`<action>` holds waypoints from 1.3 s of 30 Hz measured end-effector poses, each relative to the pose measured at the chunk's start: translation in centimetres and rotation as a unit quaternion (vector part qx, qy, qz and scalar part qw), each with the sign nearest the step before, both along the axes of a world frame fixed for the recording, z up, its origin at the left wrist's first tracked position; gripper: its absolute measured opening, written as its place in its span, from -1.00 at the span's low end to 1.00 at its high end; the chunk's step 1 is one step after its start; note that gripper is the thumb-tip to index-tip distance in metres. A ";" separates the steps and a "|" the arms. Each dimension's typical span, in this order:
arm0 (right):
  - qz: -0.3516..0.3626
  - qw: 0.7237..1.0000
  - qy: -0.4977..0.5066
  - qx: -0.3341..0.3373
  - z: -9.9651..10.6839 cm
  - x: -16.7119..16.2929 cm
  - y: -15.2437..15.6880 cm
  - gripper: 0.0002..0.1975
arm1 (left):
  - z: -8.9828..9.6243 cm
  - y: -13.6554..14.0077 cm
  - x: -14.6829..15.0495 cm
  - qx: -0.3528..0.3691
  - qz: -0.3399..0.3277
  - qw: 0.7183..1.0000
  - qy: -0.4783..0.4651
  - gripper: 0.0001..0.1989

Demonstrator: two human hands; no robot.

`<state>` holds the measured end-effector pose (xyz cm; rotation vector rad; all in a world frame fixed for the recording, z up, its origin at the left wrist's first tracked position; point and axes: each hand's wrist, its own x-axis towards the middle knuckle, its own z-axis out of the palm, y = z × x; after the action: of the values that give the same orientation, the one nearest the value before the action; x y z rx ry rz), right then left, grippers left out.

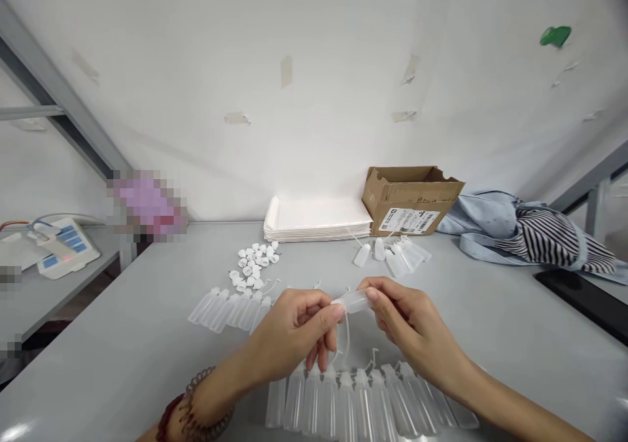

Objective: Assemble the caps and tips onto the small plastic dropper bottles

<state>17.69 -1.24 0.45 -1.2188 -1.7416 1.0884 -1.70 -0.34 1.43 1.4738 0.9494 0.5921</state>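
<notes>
Between both hands, above the grey table, a small translucent plastic bottle (357, 301) is held on its side. My left hand (307, 327) pinches its neck end, where a thin white strap hangs down. My right hand (400, 308) grips the other end between thumb and fingers. Below lies a row of similar clear bottles (346, 406), side by side, with thin straps at their necks. Another row of bottles (230, 308) lies left of my left hand, partly hidden by it. Beyond that row is a pile of small white caps (254, 263).
At the back stand a stack of white envelopes (318, 220) and an open cardboard box (412, 203). Several loose bottles (400, 257) lie before the box. Folded cloth (530, 229) and a black phone-like slab (583, 301) are at right. A white device (69, 246) sits on the left side table.
</notes>
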 end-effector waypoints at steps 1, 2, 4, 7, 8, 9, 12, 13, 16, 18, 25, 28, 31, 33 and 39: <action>0.000 1.000 0.003 0.001 0.1 0.0 0.0 -0.66 | -0.2 -0.1 0.0 0.068 0.006 0.997 0.023 -0.69; 0.000 1.000 0.006 0.000 0.3 0.1 0.0 -0.65 | -0.4 -0.1 -0.1 0.155 0.008 0.986 0.052 -0.72; 0.003 1.000 0.018 -0.026 0.5 0.1 0.2 -0.64 | -1.0 -0.2 -0.3 0.357 0.007 0.927 0.111 -0.81; 0.020 0.993 0.047 -0.111 0.8 0.1 0.6 -0.61 | -2.0 0.0 -0.5 0.569 0.009 0.805 0.166 -0.90; 0.026 0.988 0.057 -0.138 0.9 0.2 0.7 -0.60 | -2.2 0.0 -0.5 0.599 0.010 0.782 0.173 -0.91; 0.031 0.985 0.065 -0.159 0.9 0.2 0.9 -0.60 | -2.3 0.1 -0.5 0.607 0.013 0.775 0.175 -0.91; 0.036 0.985 0.070 -0.157 1.2 0.3 1.0 -0.63 | -1.8 0.2 -0.4 0.512 0.017 0.844 0.158 -0.88; 0.038 0.988 0.064 -0.132 1.2 0.4 1.0 -0.64 | -1.5 0.2 -0.4 0.449 0.016 0.881 0.148 -0.84; 0.056 0.998 0.029 -0.016 1.3 0.6 0.8 -0.70 | -0.5 0.2 -0.2 0.240 0.008 0.965 0.100 -0.68; 0.065 0.996 -0.001 0.055 1.4 0.7 0.6 -0.74 | -0.1 0.0 -0.1 0.142 0.004 0.988 0.062 -0.63; 0.069 0.996 -0.040 0.034 1.3 0.8 0.8 -0.69 | -0.8 -0.2 -0.1 0.334 0.035 0.934 0.121 -0.73; 0.071 0.997 -0.026 -0.033 1.1 0.8 1.3 -0.66 | -1.8 0.1 -0.2 0.508 0.039 0.847 0.154 -0.80; 0.091 0.992 -0.015 -0.090 1.1 1.0 1.5 -0.64 | -2.5 0.3 -0.4 0.594 0.032 0.783 0.183 -0.88; 0.114 0.989 -0.032 -0.089 1.3 1.1 1.5 -0.63 | -2.7 0.4 -0.6 0.627 0.034 0.753 0.195 -0.94; 0.181 0.978 -0.078 -0.065 1.8 1.5 1.6 -0.66 | -2.7 0.1 -0.9 0.682 0.030 0.707 0.186 -0.85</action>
<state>19.23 0.36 2.27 -1.1132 -2.0992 1.3649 -2.57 -0.23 -1.26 2.9895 0.8235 1.2021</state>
